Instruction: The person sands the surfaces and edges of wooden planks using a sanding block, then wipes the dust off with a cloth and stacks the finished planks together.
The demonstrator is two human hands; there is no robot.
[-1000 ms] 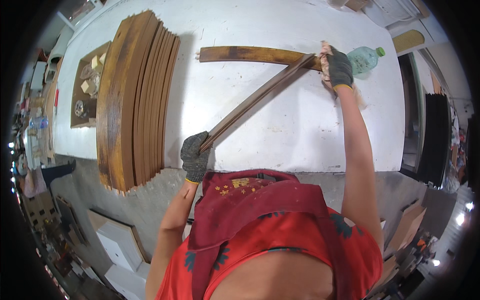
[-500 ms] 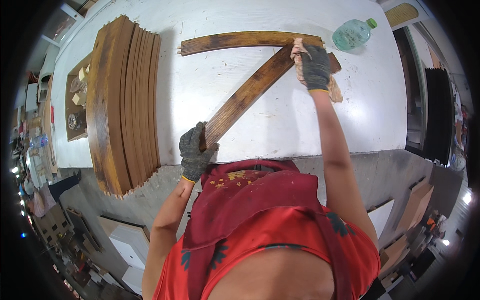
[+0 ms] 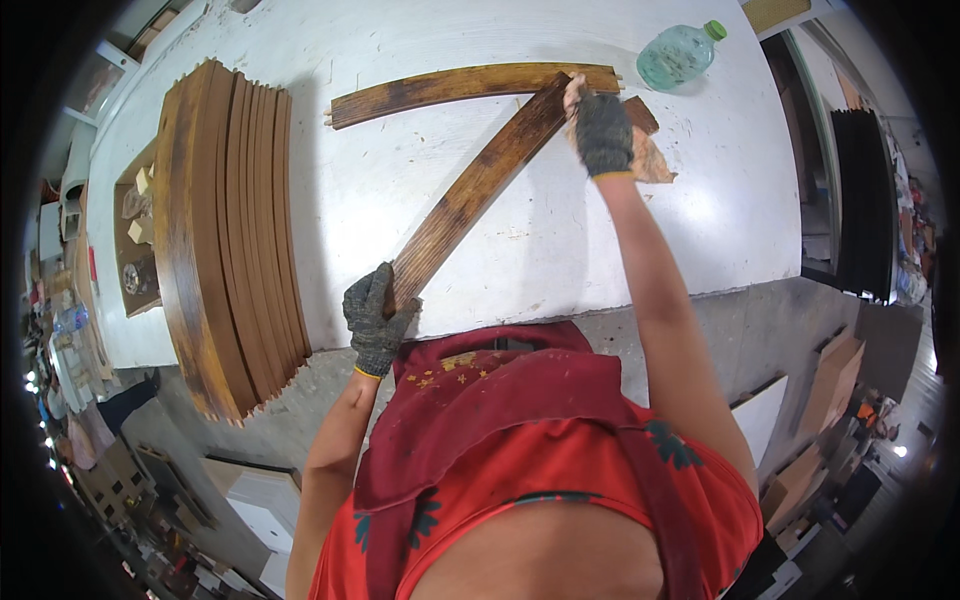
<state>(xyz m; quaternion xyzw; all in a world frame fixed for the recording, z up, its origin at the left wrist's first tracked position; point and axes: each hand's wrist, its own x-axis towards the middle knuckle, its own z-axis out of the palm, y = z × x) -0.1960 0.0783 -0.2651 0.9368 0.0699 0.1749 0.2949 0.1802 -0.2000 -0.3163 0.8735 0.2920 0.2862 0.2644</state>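
Observation:
A brown wood-grained slat (image 3: 480, 190) slants across the white tabletop, its far end over a second slat (image 3: 450, 88) that lies crosswise. My left hand (image 3: 378, 318), in a dark grey knit glove, is closed around the near end at the table's front edge. My gloved right hand (image 3: 606, 135) presses a pinkish crumpled cloth (image 3: 652, 160) beside the far end. Part of the cloth sticks out left of the fingers, against the slat; the rest trails to the right. A small dark brown piece (image 3: 641, 115) lies just right of this hand, partly covered.
A stack of similar slats (image 3: 205, 250) with pegged ends stands on the left, overhanging the front edge. Behind it sits an open box (image 3: 122, 250) holding pale blocks and a roll. At the back right lies a clear bottle (image 3: 675, 58) with a green cap.
The whole view has shifted, so the table's things appear further left. My right hand and cloth have moved slightly off the slat's far end, which shows more. My left hand keeps its grip.

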